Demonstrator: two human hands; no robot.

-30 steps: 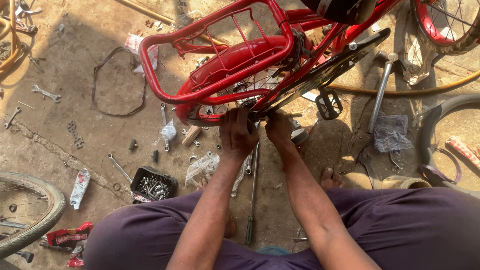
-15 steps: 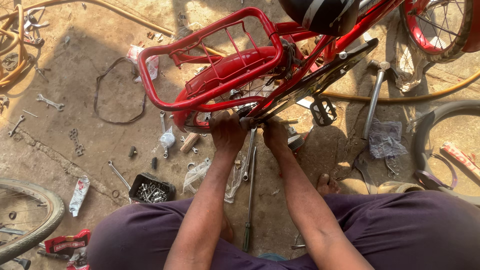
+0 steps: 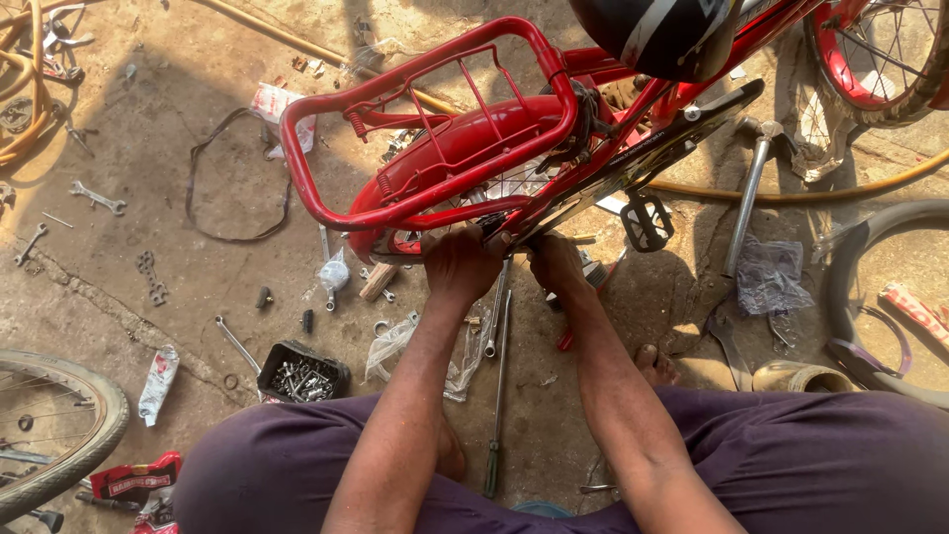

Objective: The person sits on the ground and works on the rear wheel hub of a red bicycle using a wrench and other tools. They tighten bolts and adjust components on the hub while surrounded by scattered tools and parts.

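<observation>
Tools litter a dusty concrete floor point(image 3: 178, 148): a spoked wheel point(image 3: 49, 435) at far left, then a small black tray of screws point(image 3: 304, 373). A long screwdriver point(image 3: 497, 396) lies between the person's forearms. At centre a red bicycle point(image 3: 465, 138) stands with its rear carrier toward the viewer. Left hand point(image 3: 460, 262) and right hand point(image 3: 557, 262) press close together at the rear wheel hub; what the curled fingers pinch cannot be told. A hammer point(image 3: 751, 188) lies right.
</observation>
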